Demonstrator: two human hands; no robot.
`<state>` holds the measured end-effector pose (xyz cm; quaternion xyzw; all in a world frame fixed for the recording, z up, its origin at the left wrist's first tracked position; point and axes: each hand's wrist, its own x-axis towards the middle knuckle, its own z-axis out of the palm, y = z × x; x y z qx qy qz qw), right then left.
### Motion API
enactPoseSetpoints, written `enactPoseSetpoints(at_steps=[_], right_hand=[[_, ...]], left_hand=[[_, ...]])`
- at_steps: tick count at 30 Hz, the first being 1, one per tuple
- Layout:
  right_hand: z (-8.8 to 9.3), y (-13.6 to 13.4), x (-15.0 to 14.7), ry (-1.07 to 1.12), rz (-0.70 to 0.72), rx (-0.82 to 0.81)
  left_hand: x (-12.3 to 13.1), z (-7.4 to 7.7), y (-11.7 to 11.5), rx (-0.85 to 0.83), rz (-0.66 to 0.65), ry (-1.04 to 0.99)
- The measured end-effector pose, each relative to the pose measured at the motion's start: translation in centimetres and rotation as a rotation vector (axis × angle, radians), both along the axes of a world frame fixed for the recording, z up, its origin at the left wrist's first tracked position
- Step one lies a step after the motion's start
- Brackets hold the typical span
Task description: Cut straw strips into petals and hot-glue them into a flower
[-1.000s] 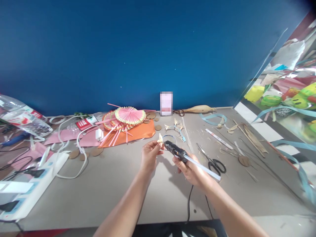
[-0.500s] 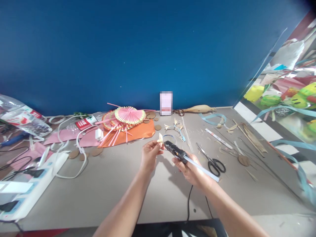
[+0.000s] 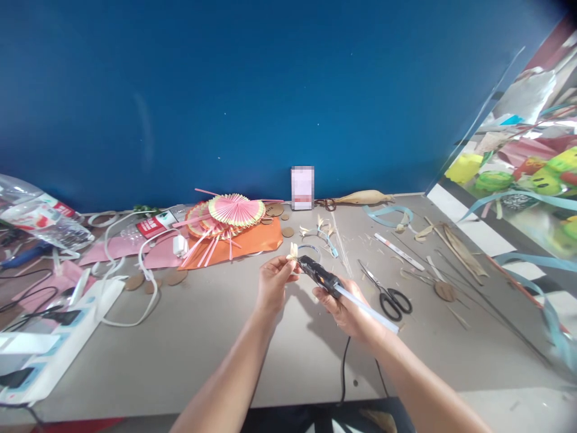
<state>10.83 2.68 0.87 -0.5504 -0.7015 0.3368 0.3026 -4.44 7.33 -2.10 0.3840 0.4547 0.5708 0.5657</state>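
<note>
Between the fingers of my left hand is a small pale cream flower, its petals pointing up. My right hand is wrapped round a black hot glue gun, with a long whitish glue stick jutting from its back. The gun's tip is at the base of the flower; whether it touches cannot be made out. A thin bluish ring shows just behind the gun's front, partly hidden. Black-handled scissors lie to the right of my right hand.
Paper fans lie on orange paper at the back left. A white power strip and cables occupy the left side. Cream flowers on a blue band, a white pen-like stick and dry husk strips lie to the right.
The flower in my left hand has turned slightly, so its petals look more spread. The glue gun stays by its base, and both hands are nearly still.
</note>
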Motion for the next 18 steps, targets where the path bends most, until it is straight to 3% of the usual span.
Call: enactPoseSetpoints(at_steps=[18], right_hand=[[0.06,-0.09,0.05,0.023,-0.001,0.000]], left_hand=[[-0.05,0.07,-0.10,-0.001,-0.026,-0.005]])
